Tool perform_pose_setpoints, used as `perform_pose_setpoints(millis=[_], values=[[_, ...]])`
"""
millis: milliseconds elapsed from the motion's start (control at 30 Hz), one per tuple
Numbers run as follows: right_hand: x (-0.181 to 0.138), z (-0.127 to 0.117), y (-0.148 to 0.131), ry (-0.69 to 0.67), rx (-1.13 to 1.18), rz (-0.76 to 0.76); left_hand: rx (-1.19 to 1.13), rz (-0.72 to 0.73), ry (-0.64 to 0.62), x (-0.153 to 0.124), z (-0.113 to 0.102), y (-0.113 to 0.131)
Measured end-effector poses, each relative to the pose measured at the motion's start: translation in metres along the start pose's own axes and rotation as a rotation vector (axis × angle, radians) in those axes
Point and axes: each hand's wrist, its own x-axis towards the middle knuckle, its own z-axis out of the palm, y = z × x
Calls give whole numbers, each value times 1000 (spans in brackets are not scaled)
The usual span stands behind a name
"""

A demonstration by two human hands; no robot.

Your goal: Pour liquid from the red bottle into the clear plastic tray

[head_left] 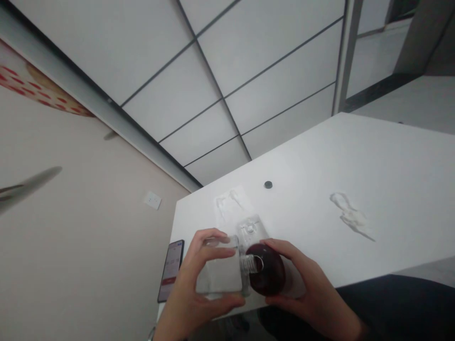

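Observation:
My left hand (204,272) is closed around a clear square bottle (222,272) with a white label. The bottle is tipped on its side, and its uncapped threaded neck points right. In my right hand (302,279) is a dark red-brown rounded bottle (268,272), gripped by its sides and tilted. The clear neck meets the dark bottle near its top; whether it touches or only overlaps I cannot tell. Just behind both bottles, a clear plastic container (254,227) rests on the white table.
A phone (170,270) with a lit screen lies at the table's left edge. Behind the container is a white sheet (231,203). A crumpled whitish piece (351,215) lies to the right. The white table (302,199) has a round grey disc (268,184) near its back edge.

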Motion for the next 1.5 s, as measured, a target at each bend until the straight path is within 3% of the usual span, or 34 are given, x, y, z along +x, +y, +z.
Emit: perform_pose_setpoints(millis=[200, 400, 600, 733, 833, 900, 967, 1067, 1200, 1300, 1400, 1500], values=[[-3, 0, 2, 34, -61, -24, -156, -159, 87, -28, 19, -30], [-6, 1, 4, 30, -21, 12, -377, -339, 393, -59, 67, -60], [-7, -5, -5, 4, -60, 44, -696, -446, 683, -67, 99, -60], [-3, -46, -4, 126, -337, -33, -895, -572, 776, -69, 107, -63], [2, -94, 14, 289, -755, 77, -1034, -600, 800, -72, 112, -69], [3, -119, 29, 268, -882, 162, -1067, -600, 799, -73, 113, -71], [3, -128, 38, 224, -873, 191, -1070, -594, 789, -75, 114, -71], [7, -113, 20, 164, -776, 189, -1077, -575, 768, -77, 116, -73], [13, -69, -42, 265, -509, 111, -1107, -528, 764, -79, 126, -80], [14, -44, -73, 245, -415, 7, -1168, -477, 806, -76, 134, -84], [18, -34, -78, 121, -407, -84, -1238, -426, 843, -74, 139, -86], [23, -33, -73, 29, -445, -30, -1260, -421, 832, -76, 139, -87]])
